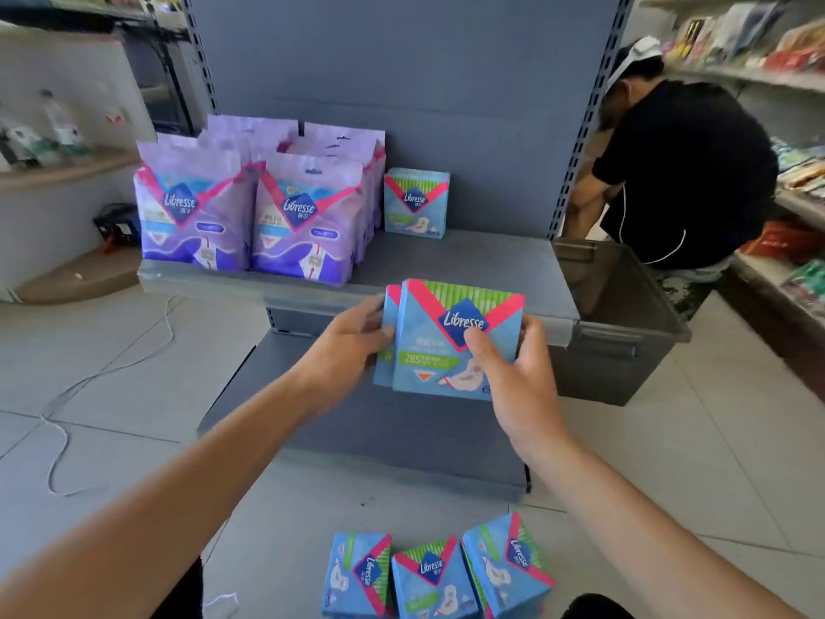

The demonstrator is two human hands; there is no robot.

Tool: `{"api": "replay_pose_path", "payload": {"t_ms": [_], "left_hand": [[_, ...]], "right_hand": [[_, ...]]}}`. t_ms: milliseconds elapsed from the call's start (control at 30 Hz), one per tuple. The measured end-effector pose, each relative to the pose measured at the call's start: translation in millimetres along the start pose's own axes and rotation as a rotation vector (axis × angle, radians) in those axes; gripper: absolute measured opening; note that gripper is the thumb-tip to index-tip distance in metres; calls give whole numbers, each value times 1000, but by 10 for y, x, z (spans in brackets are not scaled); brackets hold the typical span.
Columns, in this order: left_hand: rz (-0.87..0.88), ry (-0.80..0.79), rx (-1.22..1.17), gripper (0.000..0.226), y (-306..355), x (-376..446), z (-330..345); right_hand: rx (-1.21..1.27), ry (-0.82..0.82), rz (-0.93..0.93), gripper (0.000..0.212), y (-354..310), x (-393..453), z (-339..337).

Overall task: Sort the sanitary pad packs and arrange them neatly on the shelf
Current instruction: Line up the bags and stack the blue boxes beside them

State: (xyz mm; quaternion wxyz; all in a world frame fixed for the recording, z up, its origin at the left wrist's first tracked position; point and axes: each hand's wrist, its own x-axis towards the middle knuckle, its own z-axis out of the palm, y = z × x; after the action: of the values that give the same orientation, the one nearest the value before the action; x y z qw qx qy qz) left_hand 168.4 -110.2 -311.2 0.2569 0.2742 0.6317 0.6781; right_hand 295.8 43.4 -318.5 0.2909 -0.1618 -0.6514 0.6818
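I hold two blue Libresse pad packs [439,350] upright, one behind the other, just in front of the grey shelf [491,265]. My left hand [352,337] grips their left edge; my right hand [509,364] grips the right side, thumb on the front. One blue pack [416,204] stands at the back of the shelf. Left of it stand rows of purple Libresse packs [250,207]. Three more blue packs [435,574] lie on the floor near me.
A lower grey shelf [357,422] juts out beneath my hands. A dark grey plastic crate [620,323] sits right of the shelf. Behind it a person in a black shirt [674,172] bends over. Stocked shelves [785,127] line the right wall. A white cord [89,386] trails on the floor.
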Motion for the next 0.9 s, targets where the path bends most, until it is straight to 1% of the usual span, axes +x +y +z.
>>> {"api": "replay_pose_path", "payload": {"t_ms": [100, 167, 267, 333, 367, 433, 467, 567, 633, 700, 800, 900], "left_hand": [[51, 50, 27, 24, 519, 376, 60], [74, 70, 72, 29, 785, 614, 101], [103, 108, 179, 24, 907, 1049, 86], [109, 135, 288, 44, 845, 1347, 13], [108, 151, 317, 45, 788, 1485, -33], [94, 173, 352, 35, 678, 1736, -126], [88, 184, 358, 34, 632, 1809, -155], [81, 192, 344, 38, 427, 2090, -264], [80, 217, 337, 48, 350, 2182, -307], [85, 230, 328, 57, 346, 2218, -324], [103, 238, 367, 60, 284, 2364, -393], [123, 282, 380, 59, 218, 2532, -447]], "right_hand": [[-43, -6, -81, 38, -374, 532, 81], [-58, -4, -128, 41, -482, 903, 156], [-110, -9, -165, 43, -494, 1364, 282], [-207, -7, -182, 39, -420, 1603, 348], [-253, -3, -178, 37, -364, 1699, 376], [-312, 17, -155, 36, -240, 1890, 440], [-334, 29, -137, 37, -182, 1951, 475], [-421, 56, -106, 41, -44, 2144, 596], [-479, 52, -107, 47, 21, 2244, 652], [-539, 42, -121, 58, 84, 2356, 692], [-645, 34, -154, 77, 176, 2486, 739], [-727, 34, -220, 81, 263, 2620, 786]]}}
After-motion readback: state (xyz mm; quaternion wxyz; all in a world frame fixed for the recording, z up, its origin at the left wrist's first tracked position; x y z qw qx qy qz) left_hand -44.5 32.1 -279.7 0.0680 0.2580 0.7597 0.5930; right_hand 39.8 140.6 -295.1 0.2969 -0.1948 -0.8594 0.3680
